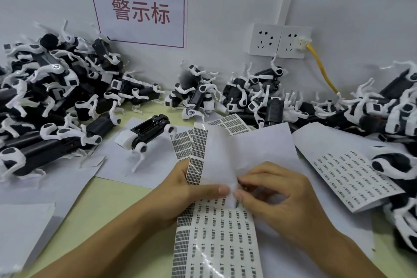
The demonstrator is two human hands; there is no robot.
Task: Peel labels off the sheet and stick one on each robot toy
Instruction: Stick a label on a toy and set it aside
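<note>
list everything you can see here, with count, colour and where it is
label sheet: one, white with black print, held over the table near the front, its top folded up
robot toys: too many to count, black and white, heaped along the wall at left, centre and right
single robot toy: one, black and white, standing on paper left of centre
other label sheets: at least three, white with black print, right and centre
sign: one, white with red characters, on the wall
wall sockets: two, white, on the wall at right
cable: one, yellow, plugged into the right socket
left hand: pinches the sheet
right hand: fingers pinch at the fold
</note>
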